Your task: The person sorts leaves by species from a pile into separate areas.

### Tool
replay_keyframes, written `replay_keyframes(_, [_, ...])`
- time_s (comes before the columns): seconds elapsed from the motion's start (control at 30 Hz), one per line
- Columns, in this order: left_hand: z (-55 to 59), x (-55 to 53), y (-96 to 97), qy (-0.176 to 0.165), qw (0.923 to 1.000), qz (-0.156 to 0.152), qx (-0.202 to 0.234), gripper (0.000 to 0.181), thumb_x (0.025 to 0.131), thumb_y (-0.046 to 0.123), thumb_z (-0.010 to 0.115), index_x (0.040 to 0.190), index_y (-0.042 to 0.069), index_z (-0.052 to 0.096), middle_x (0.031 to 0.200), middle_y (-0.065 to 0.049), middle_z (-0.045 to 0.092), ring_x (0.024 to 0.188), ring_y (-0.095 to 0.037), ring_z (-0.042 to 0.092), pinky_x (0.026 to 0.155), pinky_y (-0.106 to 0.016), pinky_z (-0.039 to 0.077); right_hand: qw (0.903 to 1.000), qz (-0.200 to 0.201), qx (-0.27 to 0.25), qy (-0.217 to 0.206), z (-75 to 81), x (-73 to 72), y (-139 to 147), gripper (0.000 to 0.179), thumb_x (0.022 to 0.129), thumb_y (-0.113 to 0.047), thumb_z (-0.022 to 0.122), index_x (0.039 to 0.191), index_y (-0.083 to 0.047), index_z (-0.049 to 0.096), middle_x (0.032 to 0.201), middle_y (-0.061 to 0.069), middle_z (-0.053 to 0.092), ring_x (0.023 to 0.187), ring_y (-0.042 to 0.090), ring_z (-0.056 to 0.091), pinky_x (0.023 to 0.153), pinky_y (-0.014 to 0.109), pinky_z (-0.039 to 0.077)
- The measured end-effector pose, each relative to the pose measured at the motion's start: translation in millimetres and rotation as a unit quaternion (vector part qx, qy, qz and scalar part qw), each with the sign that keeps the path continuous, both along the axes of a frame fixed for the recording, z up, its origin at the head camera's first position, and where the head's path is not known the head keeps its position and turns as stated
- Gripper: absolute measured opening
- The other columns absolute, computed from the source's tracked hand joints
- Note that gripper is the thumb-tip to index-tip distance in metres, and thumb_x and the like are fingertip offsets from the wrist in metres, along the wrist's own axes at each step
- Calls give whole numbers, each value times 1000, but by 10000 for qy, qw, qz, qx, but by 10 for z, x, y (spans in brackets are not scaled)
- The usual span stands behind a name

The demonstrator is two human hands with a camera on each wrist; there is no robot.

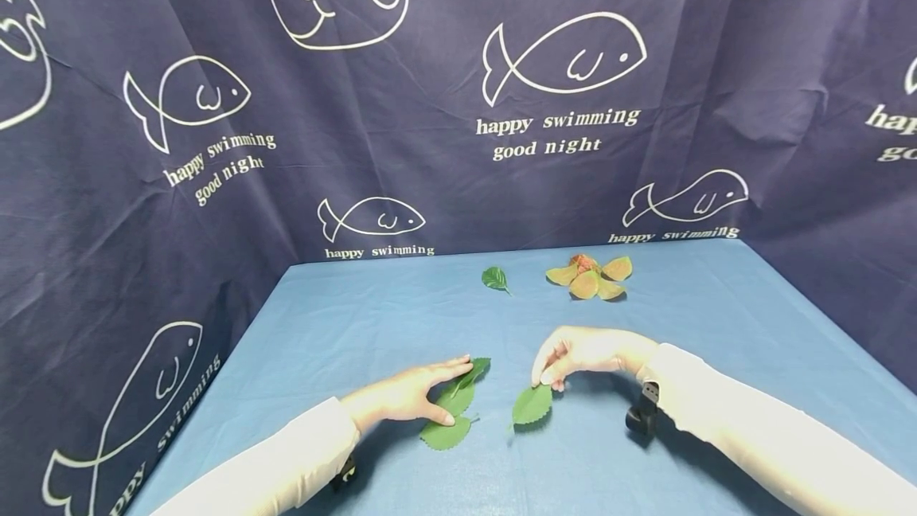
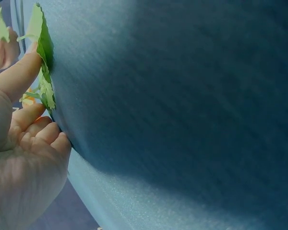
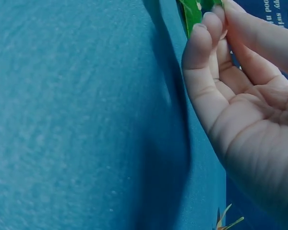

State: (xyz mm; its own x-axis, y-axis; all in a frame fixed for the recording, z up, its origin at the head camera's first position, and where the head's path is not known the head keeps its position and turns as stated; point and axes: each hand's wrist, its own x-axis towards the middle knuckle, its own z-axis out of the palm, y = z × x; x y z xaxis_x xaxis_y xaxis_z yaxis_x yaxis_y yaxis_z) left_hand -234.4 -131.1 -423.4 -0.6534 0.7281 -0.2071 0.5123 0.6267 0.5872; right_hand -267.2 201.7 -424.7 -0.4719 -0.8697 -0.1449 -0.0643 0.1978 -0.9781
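Note:
My left hand (image 1: 407, 398) rests on a small group of green leaves on the blue cloth. Its thumb presses a rounded leaf (image 1: 444, 435) at the near end, and its outstretched fingers touch a narrower leaf (image 1: 476, 373) at the far end; another leaf (image 1: 458, 400) lies partly covered between them. To the right, my right hand (image 1: 591, 350) pinches one edge of a single serrated leaf (image 1: 532, 405) between thumb and fingertips, just above the cloth. In the right wrist view only part of that leaf (image 3: 190, 14) shows at the top edge.
Farther back on the blue tabletop (image 1: 401, 317) lies a dark green leaf (image 1: 494, 278) with a stem. Right of it sits an orange-brown artificial flower (image 1: 585, 285) with spread petals. A navy curtain (image 1: 458, 158) with white fish drawings stands behind and at both sides.

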Motion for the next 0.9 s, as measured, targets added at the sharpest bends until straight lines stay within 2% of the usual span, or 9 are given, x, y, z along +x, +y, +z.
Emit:
replay_keyframes(0.43, [3, -2, 1, -30, 10000, 15, -55, 82, 84, 27, 75, 153, 19, 32, 162, 0, 22, 148, -26, 24, 116, -53, 24, 9943, -996, -110, 353, 85, -133, 14, 30, 92, -6, 62, 113, 15, 62, 86, -6, 71, 75, 8, 62, 75, 27, 53])
replay_keyframes(0.63, [18, 10, 7, -39, 9999, -7, -99, 81, 85, 26, 74, 153, 20, 31, 162, 1, 21, 148, -26, 23, 116, -53, 24, 9895, -1375, -174, 398, 94, -211, 42, 31, 92, -4, 62, 115, 17, 60, 86, -6, 70, 75, 8, 62, 76, 26, 53])
replay_keyframes(0.9, [33, 17, 8, -116, 9999, 36, -6, 82, 84, 27, 75, 153, 19, 32, 162, 1, 22, 148, -26, 23, 116, -54, 23, 9761, -2083, -115, 612, 193, -305, 40, 33, 92, -8, 63, 117, 13, 62, 83, -2, 68, 76, 9, 62, 85, 26, 52])
